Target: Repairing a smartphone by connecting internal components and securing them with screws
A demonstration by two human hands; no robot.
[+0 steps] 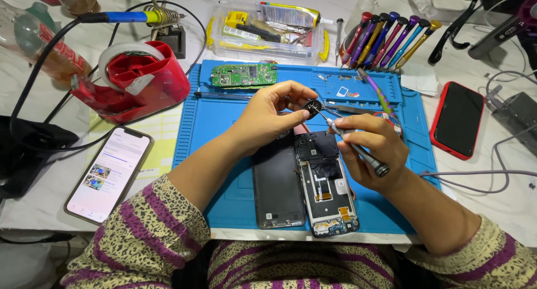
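the left hand (274,113) was pinched shut on a small black part (311,106), thumb and fingertips holding it just above the far end of the opened phone (326,183). the right hand (372,149) was clamped round a slim screwdriver (352,146), its tip touching that part. the phone lay face down on the blue mat (224,171), its insides bared, with the dark back cover (276,183) just to its left. a green circuit board (244,75) sat at the far side of the mat. the step in hand looked like working on the little part with the driver tip; the next move would call for a steady pinch and a light, exact tip.
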